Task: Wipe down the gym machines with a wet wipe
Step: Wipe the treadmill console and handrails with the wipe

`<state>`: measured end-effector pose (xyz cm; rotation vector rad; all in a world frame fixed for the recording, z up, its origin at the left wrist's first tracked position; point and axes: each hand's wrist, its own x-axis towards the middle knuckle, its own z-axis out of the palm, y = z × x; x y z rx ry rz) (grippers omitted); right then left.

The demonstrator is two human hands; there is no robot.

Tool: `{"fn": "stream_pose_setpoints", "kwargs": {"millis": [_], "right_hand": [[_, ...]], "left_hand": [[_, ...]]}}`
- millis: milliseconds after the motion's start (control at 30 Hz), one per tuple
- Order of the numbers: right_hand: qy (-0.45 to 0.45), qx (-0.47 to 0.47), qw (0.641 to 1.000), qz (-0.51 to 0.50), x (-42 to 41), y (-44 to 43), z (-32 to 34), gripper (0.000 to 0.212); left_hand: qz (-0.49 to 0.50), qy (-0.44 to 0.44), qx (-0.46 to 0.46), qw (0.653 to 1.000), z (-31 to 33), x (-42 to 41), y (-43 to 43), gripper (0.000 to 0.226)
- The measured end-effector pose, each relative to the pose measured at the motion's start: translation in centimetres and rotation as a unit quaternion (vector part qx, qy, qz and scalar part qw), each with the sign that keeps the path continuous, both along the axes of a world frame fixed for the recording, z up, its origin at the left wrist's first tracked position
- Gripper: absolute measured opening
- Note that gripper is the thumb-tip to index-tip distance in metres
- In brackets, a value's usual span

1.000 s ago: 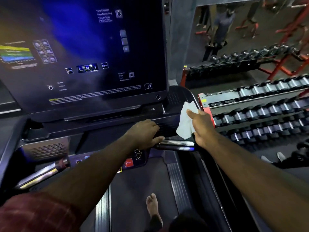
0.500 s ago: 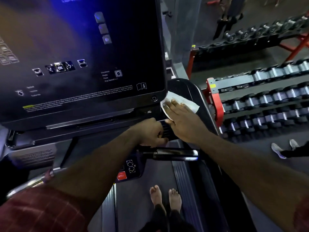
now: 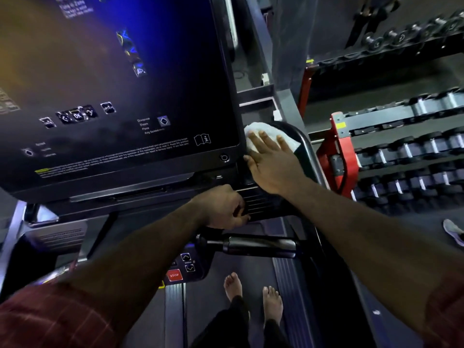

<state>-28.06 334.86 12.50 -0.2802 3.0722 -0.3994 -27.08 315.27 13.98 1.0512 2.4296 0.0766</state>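
Note:
I stand barefoot on a treadmill with a large dark console screen [image 3: 120, 96] in front of me. My right hand [image 3: 272, 162] lies flat with straight fingers on a white wet wipe [image 3: 288, 139], pressing it onto the black tray to the right of the screen's lower corner. The wipe shows above and beside my fingers. My left hand [image 3: 221, 207] has its fingers curled over the ribbed front edge of the console [image 3: 261, 204], just below my right wrist.
A dark handlebar [image 3: 253, 244] crosses below my hands, with a red STOP button [image 3: 174, 275] and arrow keys beside it. A red-framed dumbbell rack [image 3: 339, 156] stands to the right. A shoe [image 3: 453, 231] of another person shows at the right edge.
My right hand carried the wipe up from beside the handlebar onto the tray, laid it flat, and slid it farther up along the screen's corner. My left hand stayed on the console edge.

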Motion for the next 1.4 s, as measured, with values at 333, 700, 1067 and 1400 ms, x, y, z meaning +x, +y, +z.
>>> {"fn": "stream_pose_setpoints", "kwargs": {"millis": [333,700,1067,1400], "right_hand": [[0.034,-0.055,0.998,-0.011,5.1,3.0,0.0,0.045],[0.0,0.005,0.999,0.036,2.1,-1.2,0.3,0.057],[-0.015,0.023,0.999,-0.043,-0.5,2.8,0.0,0.057],[0.006,0.015,0.999,0.037,7.0,-0.2,0.1,0.055]], "left_hand": [[-0.029,-0.033,-0.006,0.999,0.7,0.2,-1.1,0.04],[-0.004,-0.006,-0.013,1.0,0.6,0.4,-0.3,0.03],[0.012,-0.015,-0.011,1.0,0.5,0.4,-0.3,0.028],[0.003,-0.009,-0.006,1.0,0.4,0.4,-0.3,0.027]]}}
